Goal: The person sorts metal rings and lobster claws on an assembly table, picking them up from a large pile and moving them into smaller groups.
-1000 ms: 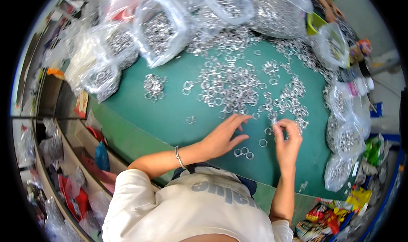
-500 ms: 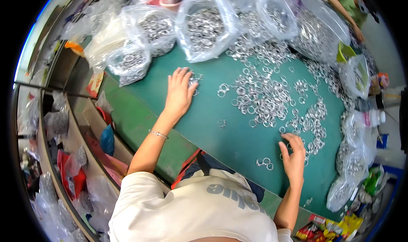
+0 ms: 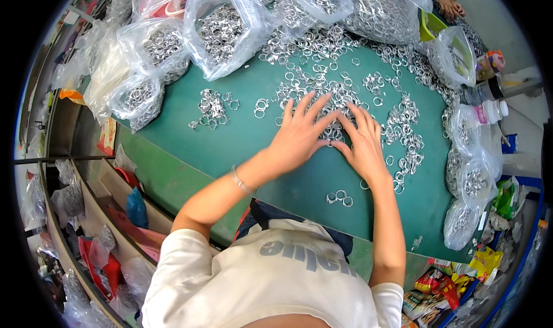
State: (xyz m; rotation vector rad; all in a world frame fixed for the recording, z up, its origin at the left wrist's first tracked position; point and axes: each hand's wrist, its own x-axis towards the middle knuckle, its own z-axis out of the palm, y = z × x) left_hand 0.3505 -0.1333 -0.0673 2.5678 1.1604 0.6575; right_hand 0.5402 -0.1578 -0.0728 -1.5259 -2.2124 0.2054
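Clock centre: the main heap of silver-coloured rings (image 3: 337, 90), lying on the green tabletop (image 3: 311, 184); 12 is pointing away from the person.
Left hand: (image 3: 302, 129) resting palm-down at 7 to 8 o'clock, fingers spreading over the heap's near edge; not clenching. Whether a ring is sitting under the fingertips, cannot tell.
Right hand: (image 3: 363, 140) coming in from 5 o'clock, fingers fanning out, thumb pointing towards the left thumb; open, no ring visibly being gripped.
Between hands: loose rings showing in the gap, overlapping one another.
Contact: judging that flat, light fingers are serving best; pressing hard is probably stacking rings and hooking them together.
Spread: thinning the layer outward is likely making single rings easier to see and pick.
9 o'clock: a ring pair (image 3: 261, 108) lying near, a small ring cluster (image 3: 212, 108) sitting farther out; sweeping wide that way is risking mixing.
6 o'clock: a short row of rings (image 3: 339, 198) lying apart; the forearms are best staying clear of it.
4 o'clock: a ring scatter (image 3: 406, 135) lying beyond the right hand.
10 o'clock: an open clear plastic bag (image 3: 253, 18) holding more rings.
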